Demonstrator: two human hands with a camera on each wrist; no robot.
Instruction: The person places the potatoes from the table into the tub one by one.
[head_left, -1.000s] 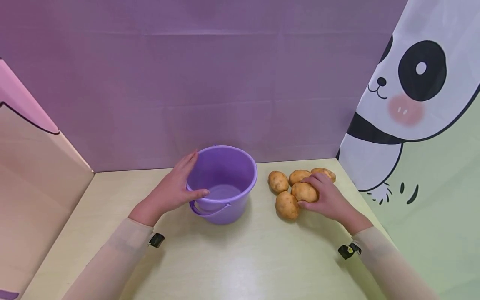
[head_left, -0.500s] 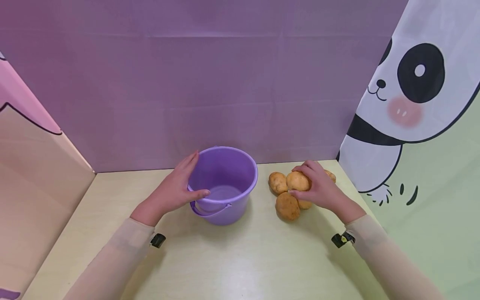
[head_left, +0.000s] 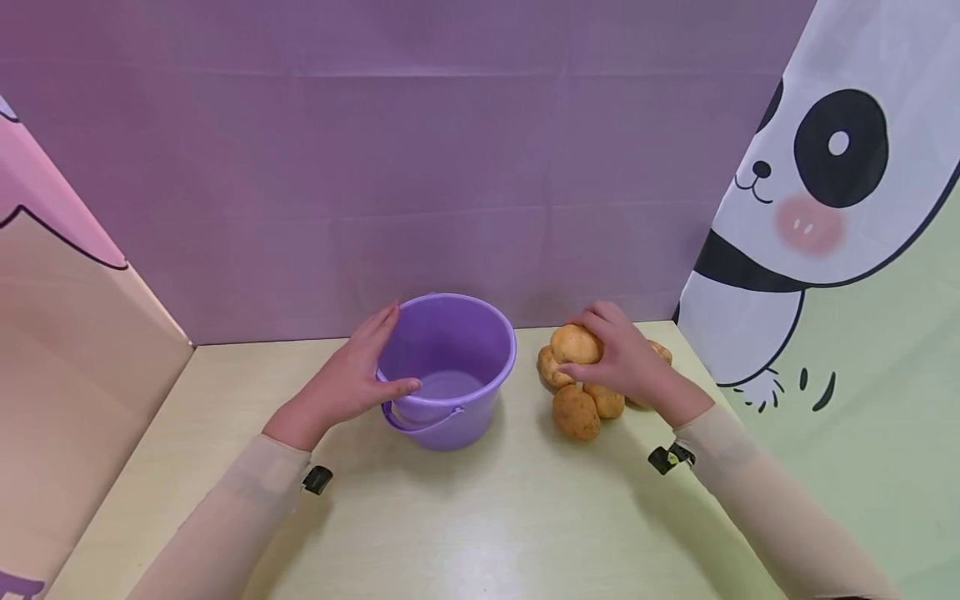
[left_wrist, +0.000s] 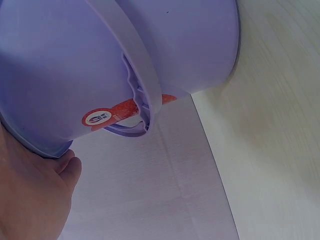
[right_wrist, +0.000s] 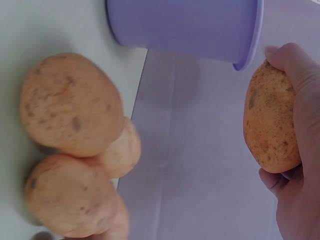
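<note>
A purple bucket (head_left: 450, 425) stands upright on the table, its handle (head_left: 423, 427) hanging at the front. My left hand (head_left: 341, 375) holds the bucket's left rim, fingers toward the back and thumb over the front edge. In the left wrist view, fingertips (left_wrist: 71, 171) show at the rim. My right hand (head_left: 626, 350) grips a potato (head_left: 575, 344) between thumb and fingers, raised over the pile; the right wrist view shows this potato (right_wrist: 270, 120) against the palm. Under and around that hand lie several more potatoes (head_left: 576, 412), some partly hidden by it.
The pale wooden table (head_left: 480, 517) extends toward me. A purple backdrop (head_left: 450, 167) rises behind the bucket and potatoes. At the right stands a panel with a panda picture (head_left: 810, 183), and a beige and pink panel (head_left: 67, 350) closes off the left.
My right hand has lifted a potato from the pile and moved it left and up, toward the bucket. The left hand and the bucket have stayed in place.
</note>
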